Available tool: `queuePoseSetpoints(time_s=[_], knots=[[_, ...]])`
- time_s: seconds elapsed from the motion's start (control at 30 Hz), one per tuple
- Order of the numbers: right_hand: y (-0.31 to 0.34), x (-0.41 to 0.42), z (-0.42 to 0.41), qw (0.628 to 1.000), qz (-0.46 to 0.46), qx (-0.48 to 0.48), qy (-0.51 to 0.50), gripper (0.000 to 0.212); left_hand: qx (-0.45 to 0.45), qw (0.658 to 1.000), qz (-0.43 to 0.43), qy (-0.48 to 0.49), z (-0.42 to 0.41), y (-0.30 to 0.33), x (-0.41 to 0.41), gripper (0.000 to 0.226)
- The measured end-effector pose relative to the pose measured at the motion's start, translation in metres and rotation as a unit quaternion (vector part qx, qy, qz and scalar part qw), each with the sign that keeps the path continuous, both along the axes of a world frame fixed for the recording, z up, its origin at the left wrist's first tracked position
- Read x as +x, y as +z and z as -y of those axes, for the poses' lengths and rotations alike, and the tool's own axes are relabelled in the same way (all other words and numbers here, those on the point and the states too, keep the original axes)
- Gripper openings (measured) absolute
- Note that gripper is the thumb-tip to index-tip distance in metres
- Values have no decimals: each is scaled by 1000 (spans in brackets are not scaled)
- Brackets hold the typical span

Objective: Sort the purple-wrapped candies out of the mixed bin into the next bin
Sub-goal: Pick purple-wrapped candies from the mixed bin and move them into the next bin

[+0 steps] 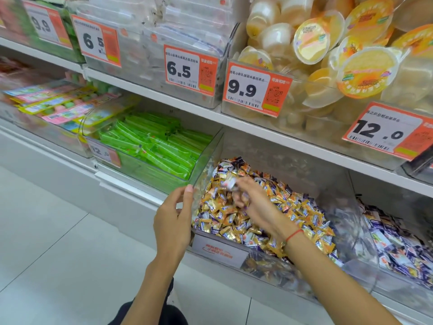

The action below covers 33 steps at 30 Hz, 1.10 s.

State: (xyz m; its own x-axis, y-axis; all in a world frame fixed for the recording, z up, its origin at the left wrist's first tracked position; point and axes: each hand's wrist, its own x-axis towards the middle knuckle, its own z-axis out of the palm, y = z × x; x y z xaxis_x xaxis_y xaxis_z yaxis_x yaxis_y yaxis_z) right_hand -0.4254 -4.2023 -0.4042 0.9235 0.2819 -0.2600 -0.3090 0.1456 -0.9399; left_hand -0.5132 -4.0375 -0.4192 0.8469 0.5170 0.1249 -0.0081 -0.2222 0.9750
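Centre frame: left hand (174, 221) gripping mixed bin (218, 249) corner; right hand (251, 198) pinching blurred candy (228, 183) above pile.

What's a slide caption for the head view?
Right hand picks a candy from the mixed bin; left hand holds its edge.
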Motion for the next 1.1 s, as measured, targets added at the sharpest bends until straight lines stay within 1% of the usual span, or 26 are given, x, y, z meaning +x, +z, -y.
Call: queuePoseSetpoints(time_s=[0.03,0.07,0.1,0.13,0.2,0.27,0.33,0.37,0.4,0.43,0.5,0.53,0.57,0.63,0.67,0.7,0.73,0.8,0.83,0.9,1.0,1.07,1.1], knots=[[3,3,5,993,-52,105,-19,16,6,1000,0,1,0,-1,1,29],[6,6,9,979,-91,180,-39,17,11,1000,1,1,0,-1,2,28],[8,9,12,966,-116,220,-66,16,14,1000,3,1,0,-2,4,29],[10,11,12,962,-126,225,-87,11,15,1000,6,2,0,-3,5,32],[10,14,11,974,-111,164,-107,4,17,1000,13,6,0,-4,8,38],[9,18,7,989,-77,72,-107,6,19,1000,13,11,0,-5,10,40],[9,28,3,993,-20,-34,-108,10,14,1000,13,13,1,-5,11,41],[9,34,1,987,18,-108,-113,11,12,1000,12,16,1,-6,11,42],[8,44,-1,970,62,-200,-122,15,11,1000,8,19,1,-6,12,42],[6,55,-2,938,118,-301,-127,20,14,1000,5,22,2,-6,12,42],[3,74,-7,837,249,-477,-98,26,22,999,2,26,2,-5,12,42],[0,83,-11,791,291,-535,-60,30,28,999,1,28,3,-5,12,41],[-3,89,-15,753,309,-580,-17,39,35,999,1,29,3,-4,11,40],[-10,101,-21,684,315,-655,62,58,42,999,2,32,3,-3,11,40],[-13,105,-23,655,323,-678,83,61,43,999,4,33,4,-3,11,39],[-15,107,-25,640,331,-688,93,59,47,998,6,35,4,-3,12,38],[-15,108,-27,634,335,-689,99,56,53,998,8,37,4,-3,12,38],[-12,103,-28,641,345,-676,119,46,60,997,10,42,5,-4,14,39],[-12,97,-26,647,352,-664,129,40,60,997,10,43,6,-3,15,39],[-9,80,-18,673,367,-629,133,32,61,997,13,45,6,-2,14,38],[-2,49,6,718,361,-582,124,34,71,996,18,47,7,-1,13,43],[5,28,24,727,353,-580,108,41,80,996,16,43,7,-2,13,45],[9,19,33,738,350,-569,92,43,85,995,16,41,7,-2,12,45]])
